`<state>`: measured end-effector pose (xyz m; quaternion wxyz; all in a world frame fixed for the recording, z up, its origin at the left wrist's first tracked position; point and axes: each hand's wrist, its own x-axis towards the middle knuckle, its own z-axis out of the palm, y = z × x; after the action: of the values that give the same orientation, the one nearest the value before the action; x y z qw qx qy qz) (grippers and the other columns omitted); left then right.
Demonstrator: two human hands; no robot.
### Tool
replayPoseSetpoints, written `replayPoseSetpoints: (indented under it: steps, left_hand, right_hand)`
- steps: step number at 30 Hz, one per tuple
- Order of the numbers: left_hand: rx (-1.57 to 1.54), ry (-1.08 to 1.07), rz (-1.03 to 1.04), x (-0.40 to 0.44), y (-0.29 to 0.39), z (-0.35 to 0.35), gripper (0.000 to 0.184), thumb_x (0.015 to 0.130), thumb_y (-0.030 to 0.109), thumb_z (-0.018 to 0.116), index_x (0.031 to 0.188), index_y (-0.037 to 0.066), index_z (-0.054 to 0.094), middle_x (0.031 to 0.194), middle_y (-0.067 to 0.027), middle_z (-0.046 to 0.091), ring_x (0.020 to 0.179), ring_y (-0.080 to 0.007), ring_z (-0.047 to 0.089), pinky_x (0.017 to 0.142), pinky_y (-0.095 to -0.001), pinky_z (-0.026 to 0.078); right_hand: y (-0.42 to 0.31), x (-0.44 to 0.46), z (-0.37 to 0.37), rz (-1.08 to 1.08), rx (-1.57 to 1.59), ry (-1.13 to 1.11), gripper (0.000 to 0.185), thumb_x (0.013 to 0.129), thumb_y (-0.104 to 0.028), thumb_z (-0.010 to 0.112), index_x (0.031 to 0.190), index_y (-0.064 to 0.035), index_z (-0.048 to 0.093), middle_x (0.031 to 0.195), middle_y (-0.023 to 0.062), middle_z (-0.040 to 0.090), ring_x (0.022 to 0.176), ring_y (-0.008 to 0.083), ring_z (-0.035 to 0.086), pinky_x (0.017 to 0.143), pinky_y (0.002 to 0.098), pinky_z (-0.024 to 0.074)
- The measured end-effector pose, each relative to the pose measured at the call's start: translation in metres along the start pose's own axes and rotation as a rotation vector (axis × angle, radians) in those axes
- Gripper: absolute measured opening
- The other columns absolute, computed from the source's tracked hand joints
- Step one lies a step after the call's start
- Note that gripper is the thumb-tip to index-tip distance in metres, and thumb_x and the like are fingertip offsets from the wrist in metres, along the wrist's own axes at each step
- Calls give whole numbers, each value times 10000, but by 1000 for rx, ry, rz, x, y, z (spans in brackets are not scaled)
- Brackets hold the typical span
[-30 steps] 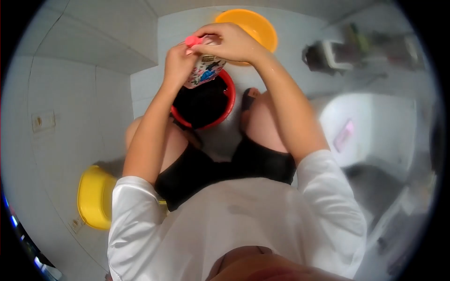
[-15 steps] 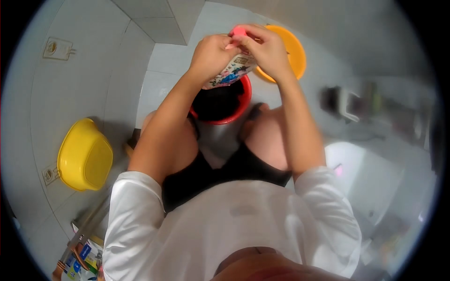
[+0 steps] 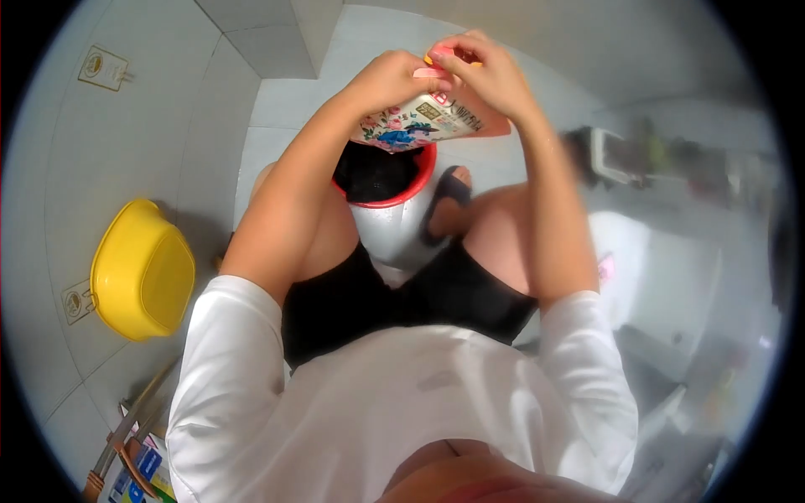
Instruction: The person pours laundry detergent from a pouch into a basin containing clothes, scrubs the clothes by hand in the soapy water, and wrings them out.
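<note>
A printed pouch (image 3: pixel 419 124) with flowers and a blue figure hangs tilted between both hands. My left hand (image 3: pixel 394 80) is closed on its upper edge, near a pink strip. At the pouch's top, the fingers of my right hand (image 3: pixel 482 67) are pinched around the pink cap (image 3: pixel 439 55); whether the cap is loose cannot be made out. Below the pouch, between my knees, stands a bucket with a red rim (image 3: pixel 392 201) and dark contents (image 3: pixel 377 172). The pouch hides the far part of the bucket.
A yellow basin (image 3: pixel 142 272) hangs on the left wall by a hook. At the lower left are a rail and colourful packages (image 3: pixel 142 474). A white fixture (image 3: pixel 620 260) lies to the right, with blurred items above it. My sandalled foot (image 3: pixel 449 201) is beside the bucket.
The pouch has turned and more of its printed front shows. Both hands stay on it at the cap and have shifted right. The view has swung, and the orange basin is now mostly hidden.
</note>
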<state>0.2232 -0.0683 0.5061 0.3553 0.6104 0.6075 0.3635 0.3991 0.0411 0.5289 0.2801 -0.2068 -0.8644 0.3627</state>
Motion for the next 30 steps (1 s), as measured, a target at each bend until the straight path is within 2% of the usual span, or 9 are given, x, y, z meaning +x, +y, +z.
replayPoseSetpoints:
  steps: [2,5,7,11,14,18,22,24,30]
  left_hand:
    - [109,-45,-50,6,-2,11,348,881,384,786,1001,57,792,827,-132,752,734,-184,691,702,-348,537]
    - [291,-75,-80,15,-4,26,376,846,428,781,982,78,797,835,-164,745,756,-243,711,719,-380,544]
    - [366,-53,-91,23,-6,33,396,803,476,774,973,119,804,863,-175,747,828,-341,715,754,-436,549]
    - [521,-27,-122,35,-4,26,420,792,501,779,989,130,795,886,-165,752,859,-339,722,777,-449,559]
    - [470,-101,-235,57,-35,38,421,797,523,777,998,153,803,881,-180,749,888,-355,719,816,-435,564]
    - [249,-65,-25,51,-47,28,499,767,586,779,1070,191,814,1042,-99,777,992,-300,725,898,-395,561]
    - [-55,-169,34,42,-35,23,368,806,384,853,953,48,824,865,-104,781,931,-159,709,919,-348,537]
    - [-56,-202,-9,37,-26,16,392,814,401,852,972,45,816,883,-92,779,912,-158,704,907,-338,536]
    - [-266,-275,-213,43,-39,11,390,814,306,863,1011,-21,787,929,-119,765,931,-180,711,870,-329,555]
  right_hand:
    - [15,-3,0,71,29,-65,332,924,-369,694,1061,-74,758,936,100,709,765,208,671,753,353,538]
    - [11,9,3,268,-398,-156,363,892,-380,595,1002,-71,753,856,155,743,784,335,703,748,443,551]
    - [23,13,7,341,-568,-185,349,893,-363,586,1016,-87,760,891,158,750,815,349,712,758,453,554]
    - [19,33,14,427,-825,-331,351,896,-347,562,1104,-141,756,972,163,760,909,361,725,805,461,563]
    - [87,42,35,364,-588,-403,350,887,-338,574,1152,-180,738,981,163,759,935,346,724,817,451,561]
    - [65,37,14,191,-230,-360,367,848,-244,573,1186,-249,718,862,148,725,817,281,706,750,404,548]
    - [55,18,7,216,-1,-313,391,862,-159,545,1217,-157,706,722,39,638,664,146,589,644,316,484]
    - [47,18,3,196,50,-343,372,877,-145,534,1207,-163,704,646,-21,530,605,64,488,560,260,397]
    - [53,26,8,119,129,-336,292,892,-129,522,1136,-149,682,618,-54,464,572,46,433,521,250,332]
